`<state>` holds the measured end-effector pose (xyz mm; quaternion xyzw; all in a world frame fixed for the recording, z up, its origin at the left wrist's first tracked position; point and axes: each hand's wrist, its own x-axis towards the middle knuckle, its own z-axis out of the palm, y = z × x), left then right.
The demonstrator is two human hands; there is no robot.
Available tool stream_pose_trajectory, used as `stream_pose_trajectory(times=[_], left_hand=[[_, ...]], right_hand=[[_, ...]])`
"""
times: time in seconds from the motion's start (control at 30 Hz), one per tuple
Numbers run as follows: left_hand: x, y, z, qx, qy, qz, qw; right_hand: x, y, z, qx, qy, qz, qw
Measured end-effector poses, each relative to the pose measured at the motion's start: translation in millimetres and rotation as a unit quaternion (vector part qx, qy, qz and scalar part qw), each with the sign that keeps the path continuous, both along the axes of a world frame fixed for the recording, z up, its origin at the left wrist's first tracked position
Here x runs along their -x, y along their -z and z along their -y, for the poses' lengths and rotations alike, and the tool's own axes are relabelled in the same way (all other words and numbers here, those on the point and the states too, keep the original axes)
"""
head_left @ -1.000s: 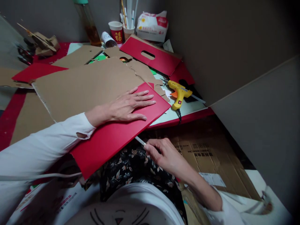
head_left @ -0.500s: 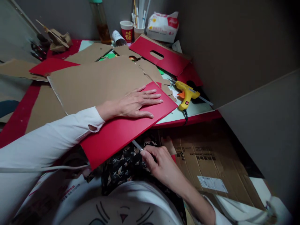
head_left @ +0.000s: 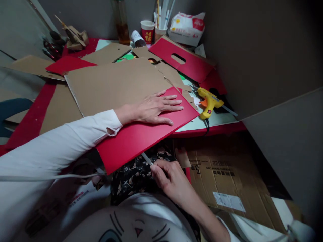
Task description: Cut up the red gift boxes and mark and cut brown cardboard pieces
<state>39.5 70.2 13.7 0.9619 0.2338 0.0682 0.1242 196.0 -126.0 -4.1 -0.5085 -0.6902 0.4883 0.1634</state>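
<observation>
Red cardboard panel (head_left: 146, 134) stuck out past the tabletop (head_left: 219, 118), maybe to leave room underneath. The left hand (head_left: 157, 109) lay flat on it, fingers wide, likely to steady it. The right hand (head_left: 168, 174) pinched a thin blade-like strip (head_left: 146, 158) by the panel's near edge.

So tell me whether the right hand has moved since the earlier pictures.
Yes. Against the yellow glue gun, the right hand has shifted left and down the picture, along the near edge of the red board.
</observation>
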Motion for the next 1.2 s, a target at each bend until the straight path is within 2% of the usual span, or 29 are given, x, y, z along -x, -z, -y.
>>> stream_pose_trajectory(times=[0.2,0.33,0.47,0.7,0.97,1.2], left_hand=[[0,3.5,-1,-0.011,0.004,0.018,1.0],[0,4.1,-2,-0.007,0.002,0.019,1.0],[0,4.2,-2,-0.003,0.003,0.022,1.0],[0,1.8,-1,-0.004,-0.002,0.005,1.0],[0,2.0,0,-0.012,0.004,0.012,1.0],[1,4.0,1,-0.02,0.003,0.018,1.0]], right_hand=[[23,-3.1,-22,-0.001,-0.003,-0.048,0.999],[25,-4.4,-4,-0.018,-0.003,-0.03,0.999],[17,-3.9,15,0.002,-0.017,0.006,1.0],[41,-1.8,-12,0.0,-0.025,-0.06,0.998],[37,-2.2,25,0.038,-0.036,-0.031,0.998],[56,-4.1,4,0.002,-0.052,-0.024,0.998]])
